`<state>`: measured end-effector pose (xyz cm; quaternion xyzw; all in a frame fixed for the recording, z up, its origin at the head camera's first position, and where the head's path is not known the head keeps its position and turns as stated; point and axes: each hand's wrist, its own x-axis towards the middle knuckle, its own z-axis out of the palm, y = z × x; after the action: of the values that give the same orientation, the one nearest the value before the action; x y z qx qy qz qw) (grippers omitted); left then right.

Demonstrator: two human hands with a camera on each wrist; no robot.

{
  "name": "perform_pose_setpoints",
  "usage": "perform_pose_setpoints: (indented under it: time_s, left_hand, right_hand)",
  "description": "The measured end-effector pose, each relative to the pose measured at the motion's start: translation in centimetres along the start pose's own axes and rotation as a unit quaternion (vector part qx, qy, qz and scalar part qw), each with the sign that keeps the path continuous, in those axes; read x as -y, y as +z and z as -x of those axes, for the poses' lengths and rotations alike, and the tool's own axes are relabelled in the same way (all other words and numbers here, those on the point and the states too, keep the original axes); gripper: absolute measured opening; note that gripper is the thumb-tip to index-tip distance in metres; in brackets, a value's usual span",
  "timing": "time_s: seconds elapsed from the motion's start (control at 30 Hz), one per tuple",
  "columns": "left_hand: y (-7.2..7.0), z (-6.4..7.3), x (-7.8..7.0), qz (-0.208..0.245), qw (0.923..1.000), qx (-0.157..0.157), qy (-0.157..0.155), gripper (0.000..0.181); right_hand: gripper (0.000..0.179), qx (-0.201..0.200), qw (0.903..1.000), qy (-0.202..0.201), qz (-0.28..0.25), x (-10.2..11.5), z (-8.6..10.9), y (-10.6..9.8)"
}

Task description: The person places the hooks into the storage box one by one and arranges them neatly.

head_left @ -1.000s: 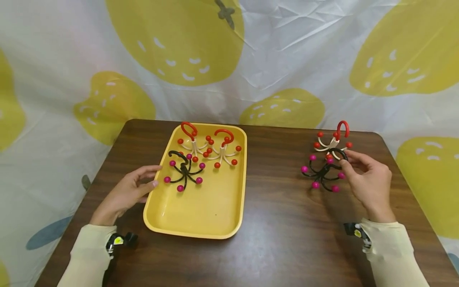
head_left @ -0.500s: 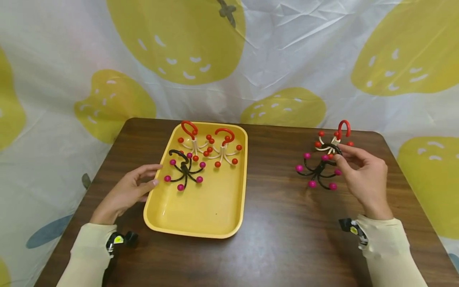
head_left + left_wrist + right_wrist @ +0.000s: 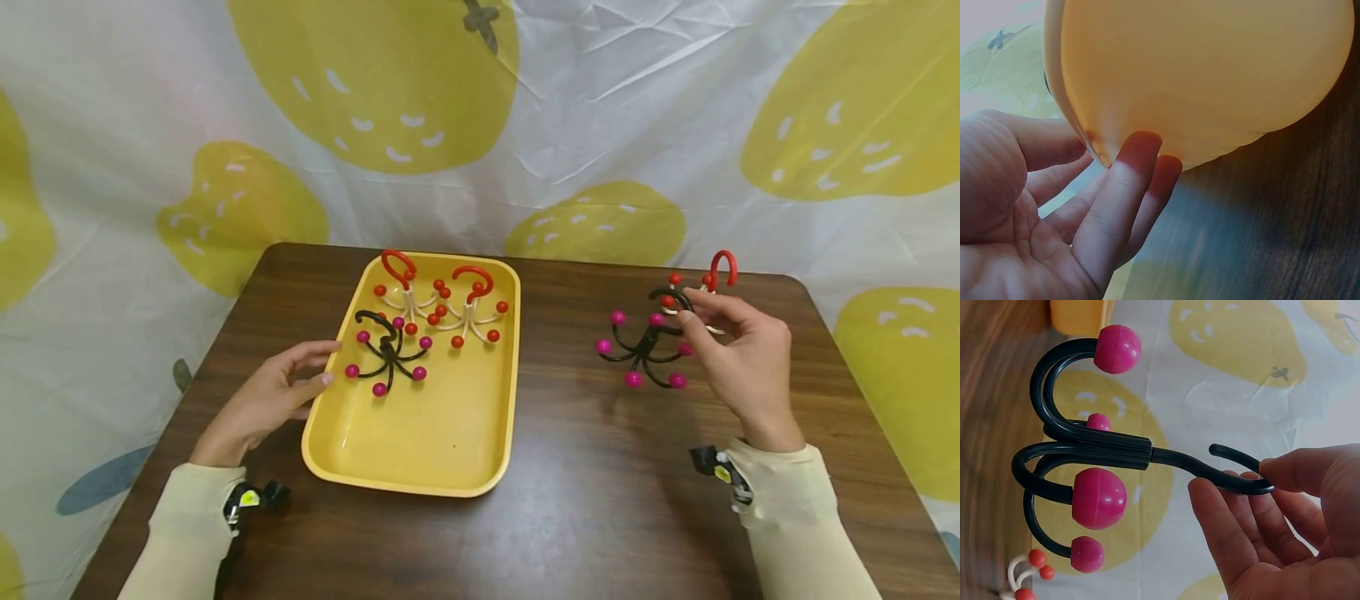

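Note:
My right hand (image 3: 744, 367) pinches the curved top hook of a black multi-arm hook hanger (image 3: 1116, 453), whose upturned arms end in magenta balls. In the head view the hanger hangs over the table's right half. Behind that hand, partly hidden, stands a white hanger with a red hook (image 3: 723, 265) and red balls. My left hand (image 3: 262, 404) holds the left edge of a yellow tray (image 3: 408, 479), with the thumb at the rim and fingertips against its outer wall (image 3: 1210, 75). Inside the tray are another black hanger (image 3: 388, 354) and two white ones (image 3: 408, 304) (image 3: 468, 317) with red hooks.
A dark wooden table (image 3: 577, 500) carries everything. Close behind its far edge hangs a white cloth (image 3: 420, 208) printed with yellow fruit. The tray's rim stands raised on the table's left side.
My right hand has moved left with the black hanger, away from the white and red one behind it. My left hand stays at the tray's edge.

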<state>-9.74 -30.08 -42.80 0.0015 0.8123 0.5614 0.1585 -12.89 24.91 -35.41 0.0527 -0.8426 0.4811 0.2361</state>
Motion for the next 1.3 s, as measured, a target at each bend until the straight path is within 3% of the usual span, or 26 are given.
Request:
perform_pose_setpoints:
  time_s: [0.17, 0.43, 0.93, 1.3]
  left_hand:
    - [0.0, 0.1, -0.2, -0.001, 1.0, -0.001, 0.0, 0.055]
    - [0.0, 0.1, -0.3, -0.001, 1.0, -0.003, -0.001, 0.054]
    - [-0.2, 0.0, 0.2, 0.001, 1.0, -0.006, -0.006, 0.056]
    - [-0.2, -0.1, 0.1, 0.001, 1.0, -0.005, -0.004, 0.056]
  right_hand:
    - [0.026, 0.006, 0.9996, -0.021, -0.018, 1.0, -0.1, 0.7]
    - [0.024, 0.018, 0.9983, -0.056, -0.005, 2.4, -0.1, 2.2]
    - [0.027, 0.046, 0.9921, -0.099, -0.062, 5.3, -0.7, 5.8]
    - [0.025, 0.067, 0.9883, -0.107, -0.086, 6.7, 0.0, 8.6]
